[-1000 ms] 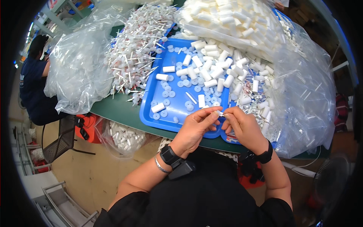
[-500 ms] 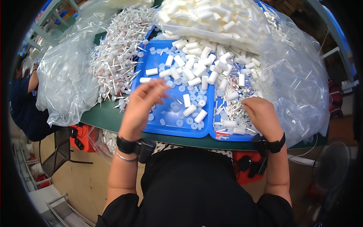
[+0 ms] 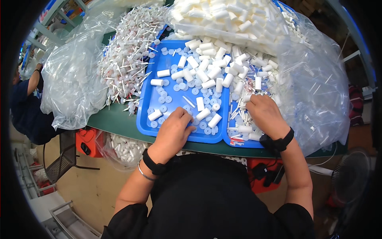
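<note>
While the person leans over the green table (image 3: 115, 121), both hands are low inside the blue trays, and this is what I can see.

Left hand: the left hand (image 3: 174, 130) rests palm down on the near part of the left blue tray (image 3: 175, 104); its fingers are curled over the small round caps (image 3: 164, 99), and whether it pinches one I cannot tell.

Right hand: the right hand (image 3: 264, 113) lies on the right blue tray (image 3: 238, 142), fingers bent into the heap of thin white sticks (image 3: 238, 111); a grasp is not visible, so I cannot tell.

White cylinders: short white tubes (image 3: 207, 75) lie scattered across both trays, some just beside the left fingertips.

Wrists: a black band is on each wrist, and a thin bracelet on the left one.

Behind the trays: a pile of white stemmed parts (image 3: 131, 51) at the left, and a clear bag of white tubes (image 3: 227, 20) at the back.

Sides: clear plastic bags (image 3: 67, 83) stand at both sides of the table.

Far left: another person's arm in a dark sleeve (image 3: 28, 103) is near the table edge.
</note>
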### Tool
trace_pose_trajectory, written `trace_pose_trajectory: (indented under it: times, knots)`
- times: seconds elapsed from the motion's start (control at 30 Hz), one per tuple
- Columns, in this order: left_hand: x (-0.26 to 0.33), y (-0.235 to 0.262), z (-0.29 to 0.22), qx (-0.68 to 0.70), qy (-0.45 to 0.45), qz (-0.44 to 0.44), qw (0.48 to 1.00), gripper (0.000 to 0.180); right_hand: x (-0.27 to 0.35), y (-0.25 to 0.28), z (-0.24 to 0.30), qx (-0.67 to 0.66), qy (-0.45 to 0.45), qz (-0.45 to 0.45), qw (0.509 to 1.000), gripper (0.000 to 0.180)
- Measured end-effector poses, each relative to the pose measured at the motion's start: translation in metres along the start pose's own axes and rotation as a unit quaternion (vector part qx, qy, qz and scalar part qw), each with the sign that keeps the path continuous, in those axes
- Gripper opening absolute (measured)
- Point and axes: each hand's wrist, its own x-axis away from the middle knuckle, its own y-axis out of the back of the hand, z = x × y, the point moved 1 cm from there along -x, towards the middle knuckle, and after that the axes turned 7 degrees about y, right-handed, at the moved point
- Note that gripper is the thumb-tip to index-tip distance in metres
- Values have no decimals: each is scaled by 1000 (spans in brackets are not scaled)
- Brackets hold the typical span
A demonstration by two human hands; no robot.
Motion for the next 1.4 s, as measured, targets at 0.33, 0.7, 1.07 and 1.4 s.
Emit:
trace_pose_trajectory:
  times: [0.33, 0.7, 1.07, 1.4]
  knots:
    - [-10, -13, 0, 67, 10, -27, 997, 21, 8, 6, -4, -96, -41, -75, 992, 5]
    - [-8, -9, -12, 567, 216, 89, 790, 28, 7, 4, -10, -66, -36, -52, 996, 6]
    - [-13, -33, -30, 712, 246, 165, 637, 29, 8, 7, -8, -30, -28, -56, 998, 7]
    - [-12, -32, -35, 718, 263, 160, 624, 29, 5, 7, -6, -40, -31, -85, 995, 6]
